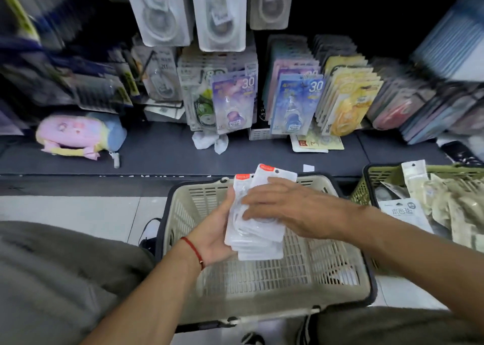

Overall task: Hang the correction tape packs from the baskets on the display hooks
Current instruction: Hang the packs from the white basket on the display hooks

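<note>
Head view shows the right hand (290,208) lying flat across a stack of correction tape packs (255,229), fingers straight and close together, pressing on the top pack rather than curled round it. The left hand (214,237) supports the same stack from below and from its left edge, thumb up along the side and fingers cupped underneath, so the stack is held between both hands.

The stack is fanned. Its long axis runs away from the person, red-topped hang-hole ends (267,168) farthest from the wrists and pointing towards the shelf.

Both hands hold it over the beige basket (183,213), which otherwise looks nearly empty. A green basket (377,179) with further packs stands just beside it on the right.

Display hooks themselves are not discernible; hanging packs (220,14) sit above and beyond the stack. Judgement: the hole ends already lead towards the display, and the right hand is free to draw off the top pack.
</note>
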Available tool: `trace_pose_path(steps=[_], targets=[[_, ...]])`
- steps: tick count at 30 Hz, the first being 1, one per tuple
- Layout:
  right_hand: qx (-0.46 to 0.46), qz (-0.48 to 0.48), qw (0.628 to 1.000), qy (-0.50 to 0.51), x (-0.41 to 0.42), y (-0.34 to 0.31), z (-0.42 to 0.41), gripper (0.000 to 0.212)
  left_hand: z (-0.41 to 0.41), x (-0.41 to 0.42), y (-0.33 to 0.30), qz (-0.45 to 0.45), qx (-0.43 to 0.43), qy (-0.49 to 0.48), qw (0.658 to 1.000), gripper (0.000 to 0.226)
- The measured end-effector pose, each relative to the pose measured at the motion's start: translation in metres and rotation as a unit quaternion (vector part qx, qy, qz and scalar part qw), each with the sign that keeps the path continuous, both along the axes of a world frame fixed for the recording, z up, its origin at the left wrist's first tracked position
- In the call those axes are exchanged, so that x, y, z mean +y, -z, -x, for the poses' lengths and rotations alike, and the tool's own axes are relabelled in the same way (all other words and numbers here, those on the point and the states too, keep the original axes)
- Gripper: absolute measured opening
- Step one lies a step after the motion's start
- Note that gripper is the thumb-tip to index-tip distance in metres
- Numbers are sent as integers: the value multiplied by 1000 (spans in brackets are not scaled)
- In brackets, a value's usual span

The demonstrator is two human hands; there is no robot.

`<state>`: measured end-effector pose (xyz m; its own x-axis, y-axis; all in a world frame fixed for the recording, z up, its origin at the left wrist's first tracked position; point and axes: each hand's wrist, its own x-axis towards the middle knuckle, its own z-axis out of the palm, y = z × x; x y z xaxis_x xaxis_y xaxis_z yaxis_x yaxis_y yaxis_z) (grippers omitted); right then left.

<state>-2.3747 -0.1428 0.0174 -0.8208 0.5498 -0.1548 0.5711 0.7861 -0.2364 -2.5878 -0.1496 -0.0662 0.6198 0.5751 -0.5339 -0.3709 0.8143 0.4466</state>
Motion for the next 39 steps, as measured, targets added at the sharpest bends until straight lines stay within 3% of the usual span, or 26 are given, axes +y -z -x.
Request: trace_pose_path(steps=[3, 6, 10, 11, 13, 15, 17, 20, 26, 31, 34, 39], targets=[[28, 22, 999, -4, -6, -29, -4, 67, -5, 7, -26, -62, -25, 28, 997, 64], [163, 77, 981, 72, -10, -53, -2, 68, -8, 18, -52, -132, -37, 41, 990, 84], [273, -11, 948, 166, 3, -70, 3, 46, -5, 37, -86, -212, -52, 51, 975, 73], [287, -51, 934, 207, 10, -70, 3, 44, -4, 43, -95, -225, -49, 45, 972, 69], [315, -99, 892, 309, 24, -73, 1, 59, -2, 59, -114, -253, -31, 23, 967, 65], [338, -33, 842, 420, 37, -82, -1, 71, -2, 77, -138, -305, 9, -4, 952, 59], [372, 50, 801, 466, 50, -89, -2, 55, -4, 92, -160, -375, 50, -13, 926, 58], [449, 67, 769, 449, 63, -98, 3, 29, -8, 109, -183, -425, 76, -5, 902, 58], [548, 82, 728, 404, 77, -115, 16, 25, 1, 135, -204, -458, 110, -56, 880, 69], [595, 25, 689, 412, 102, -124, 11, 22, 13, 149, -202, -465, 228, -159, 841, 80], [593, 38, 688, 417, 119, -127, 6, 19, 23, 151, -201, -474, 263, -201, 816, 80], [606, 53, 679, 412, 136, -124, 7, 21, 32, 152, -201, -480, 262, -221, 807, 87]])
